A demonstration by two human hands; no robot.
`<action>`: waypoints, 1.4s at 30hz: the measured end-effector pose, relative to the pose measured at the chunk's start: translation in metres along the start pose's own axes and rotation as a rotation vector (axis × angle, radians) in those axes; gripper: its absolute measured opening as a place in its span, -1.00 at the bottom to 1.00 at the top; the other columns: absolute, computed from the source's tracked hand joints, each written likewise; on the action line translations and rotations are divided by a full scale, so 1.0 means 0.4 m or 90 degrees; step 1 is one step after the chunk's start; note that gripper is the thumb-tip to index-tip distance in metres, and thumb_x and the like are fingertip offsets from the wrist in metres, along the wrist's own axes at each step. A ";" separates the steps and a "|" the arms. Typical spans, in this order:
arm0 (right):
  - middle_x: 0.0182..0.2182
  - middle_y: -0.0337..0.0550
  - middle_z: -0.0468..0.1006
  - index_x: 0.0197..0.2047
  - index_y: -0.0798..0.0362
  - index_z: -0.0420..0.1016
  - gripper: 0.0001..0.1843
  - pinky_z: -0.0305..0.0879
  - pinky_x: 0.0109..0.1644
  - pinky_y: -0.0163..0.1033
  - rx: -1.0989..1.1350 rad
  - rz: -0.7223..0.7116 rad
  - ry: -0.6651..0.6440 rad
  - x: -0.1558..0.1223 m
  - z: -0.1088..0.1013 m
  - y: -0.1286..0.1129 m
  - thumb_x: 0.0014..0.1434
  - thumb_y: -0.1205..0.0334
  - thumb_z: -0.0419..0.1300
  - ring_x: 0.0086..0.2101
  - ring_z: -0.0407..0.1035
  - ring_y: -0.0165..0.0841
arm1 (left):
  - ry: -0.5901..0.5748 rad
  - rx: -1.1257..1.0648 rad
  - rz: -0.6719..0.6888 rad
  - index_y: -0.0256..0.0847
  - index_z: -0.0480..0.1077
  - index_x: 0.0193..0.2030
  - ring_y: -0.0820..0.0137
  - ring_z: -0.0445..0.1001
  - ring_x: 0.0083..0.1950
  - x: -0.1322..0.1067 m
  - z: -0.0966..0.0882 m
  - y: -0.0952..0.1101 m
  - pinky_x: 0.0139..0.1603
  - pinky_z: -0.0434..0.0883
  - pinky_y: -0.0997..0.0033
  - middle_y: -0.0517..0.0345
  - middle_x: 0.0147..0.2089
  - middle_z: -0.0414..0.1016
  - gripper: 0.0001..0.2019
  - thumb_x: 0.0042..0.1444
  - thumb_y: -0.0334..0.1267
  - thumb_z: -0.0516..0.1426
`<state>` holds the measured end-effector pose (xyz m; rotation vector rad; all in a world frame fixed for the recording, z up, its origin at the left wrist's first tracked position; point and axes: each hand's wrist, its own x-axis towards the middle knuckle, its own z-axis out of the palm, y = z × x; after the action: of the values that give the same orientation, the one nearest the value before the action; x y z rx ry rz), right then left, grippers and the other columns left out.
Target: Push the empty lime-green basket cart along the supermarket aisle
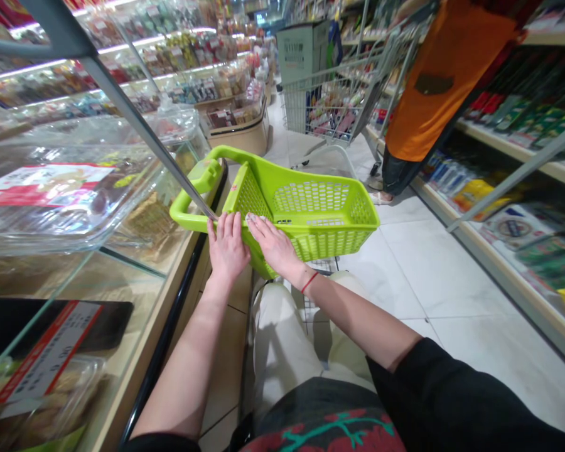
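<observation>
- Floral-print top [324, 427] and cream trousers [287, 333] lie nearest.
- Left hand [226, 248] lies open, fingers spread over the rim of a lime-green plastic shopping basket [311, 198], not clenched.
- Right hand [275, 245], wearing a red bracelet [309, 282], rests flat on the basket's near wall.
- Basket sits just ahead of the trousers, beside a glass display counter [75, 207] on the left.
- Farther ahead stand a wire shopping cart [329, 100] and a person in an orange top [447, 81].

The left hand [228, 248] and right hand [275, 245] hide the green basket's near rim [329, 226].
</observation>
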<state>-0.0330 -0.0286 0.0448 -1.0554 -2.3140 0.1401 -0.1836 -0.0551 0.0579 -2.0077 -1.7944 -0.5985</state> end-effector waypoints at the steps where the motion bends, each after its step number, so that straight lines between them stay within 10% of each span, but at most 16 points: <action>1: 0.48 -0.06 0.13 0.51 0.10 0.10 -0.28 0.23 0.44 -0.02 -0.002 0.007 -0.007 -0.013 -0.004 0.014 0.32 0.56 -0.14 0.44 0.04 -0.19 | -0.003 -0.001 -0.001 -0.44 0.13 0.47 -0.01 0.07 0.55 0.000 0.000 0.000 0.59 -0.26 -0.19 -0.27 0.46 0.24 -0.24 0.07 -0.39 0.07; 11: 0.47 -0.04 0.16 0.50 0.10 0.10 -0.21 0.15 0.49 0.06 0.025 0.112 0.038 -0.121 -0.001 0.145 0.25 0.63 -0.19 0.46 0.00 -0.21 | -0.001 -0.019 -0.009 -0.45 0.12 0.47 -0.02 0.02 0.57 -0.003 0.005 0.002 0.59 -0.32 -0.18 -0.27 0.47 0.22 -0.24 0.06 -0.39 0.06; 24: 0.46 0.08 0.17 0.49 0.21 0.12 -0.38 0.20 0.47 0.02 -0.018 0.029 0.020 0.041 0.021 -0.054 0.39 0.47 -0.12 0.43 0.07 -0.16 | 0.010 -0.015 -0.014 -0.42 0.23 0.40 -0.03 0.08 0.54 0.001 0.013 0.003 0.58 -0.26 -0.22 -0.30 0.42 0.30 -0.37 0.18 -0.30 0.04; 36: 0.45 0.00 0.21 0.48 0.12 0.16 -0.29 0.15 0.48 0.06 0.014 0.123 0.048 -0.122 -0.006 0.172 0.31 0.55 -0.18 0.43 0.07 -0.17 | -0.013 -0.024 -0.023 -0.46 0.15 0.43 0.01 -0.04 0.58 -0.002 0.012 0.004 0.60 -0.36 -0.16 -0.30 0.46 0.21 -0.26 0.05 -0.38 0.06; 42: 0.40 0.17 0.29 0.45 0.28 0.19 -0.25 0.07 0.51 0.06 0.015 0.191 0.043 -0.103 -0.015 0.140 0.21 0.63 -0.16 0.41 0.10 -0.16 | -0.006 -0.028 -0.029 -0.43 0.16 0.43 -0.01 -0.01 0.58 0.000 0.009 0.009 0.59 -0.34 -0.20 -0.29 0.45 0.23 -0.27 0.06 -0.37 0.07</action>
<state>0.0283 -0.0211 0.0122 -1.3690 -2.0778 0.2437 -0.1799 -0.0536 0.0547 -2.0065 -1.8519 -0.6483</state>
